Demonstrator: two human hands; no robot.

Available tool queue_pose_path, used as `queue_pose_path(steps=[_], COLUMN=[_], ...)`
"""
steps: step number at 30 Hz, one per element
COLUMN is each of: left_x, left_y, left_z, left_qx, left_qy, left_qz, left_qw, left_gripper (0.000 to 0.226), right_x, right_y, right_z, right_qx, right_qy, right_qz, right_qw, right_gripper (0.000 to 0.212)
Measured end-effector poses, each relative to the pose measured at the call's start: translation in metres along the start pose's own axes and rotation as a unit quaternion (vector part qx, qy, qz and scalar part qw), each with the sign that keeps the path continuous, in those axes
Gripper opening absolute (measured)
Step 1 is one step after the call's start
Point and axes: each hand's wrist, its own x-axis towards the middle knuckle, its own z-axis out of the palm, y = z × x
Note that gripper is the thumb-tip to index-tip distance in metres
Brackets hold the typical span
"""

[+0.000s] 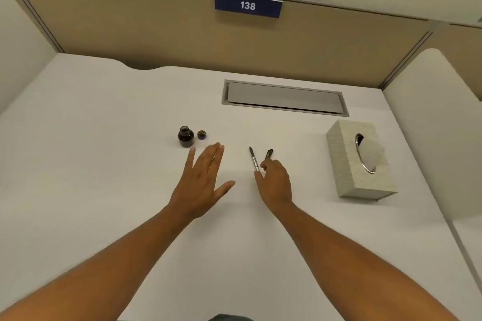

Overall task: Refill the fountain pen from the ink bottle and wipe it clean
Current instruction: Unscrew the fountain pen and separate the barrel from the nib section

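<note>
A small dark ink bottle (186, 136) stands uncapped on the white desk, with its cap (201, 135) lying just to its right. The thin fountain pen part with the nib (254, 159) lies on the desk, tip pointing away from me. Beside it, to the right, lies a dark pen barrel or cap (269, 154). My left hand (202, 182) hovers flat with fingers spread, just below and right of the bottle, holding nothing. My right hand (275, 181) has its fingertips at the near ends of the two pen parts; whether they grip either is not clear.
A beige tissue box (349, 164) with an oval opening sits at the right. A grey cable hatch (284, 98) is set into the desk behind the pen. Beige partition walls enclose the desk, with a blue sign reading 138 (247, 5).
</note>
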Motion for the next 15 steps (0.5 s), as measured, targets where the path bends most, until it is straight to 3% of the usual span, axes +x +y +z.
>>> queue_pose_path(steps=[5,10,13,15], left_x=[0.000,0.006,0.017,0.029], left_y=[0.014,0.031,0.047,0.055], left_z=[0.016,0.024,0.023,0.020], left_qx=[-0.018,-0.116,-0.248,-0.357], left_qy=[-0.012,-0.041,-0.019,0.017], left_qz=[-0.023,-0.099,-0.210,-0.310], left_qw=[0.999,0.987,0.945,0.881], left_gripper=[0.082,0.077,0.068,0.058], right_x=[0.010,0.019,0.022,0.019], right_y=[0.015,0.026,0.028,0.029], right_z=[0.004,0.002,-0.005,-0.012], right_qx=[-0.001,0.033,0.091,0.138], right_qy=[-0.035,-0.042,-0.049,-0.047], right_qz=[0.025,0.035,0.058,0.073], right_qw=[0.999,0.998,0.993,0.987], right_gripper=[0.016,0.001,0.001,0.002])
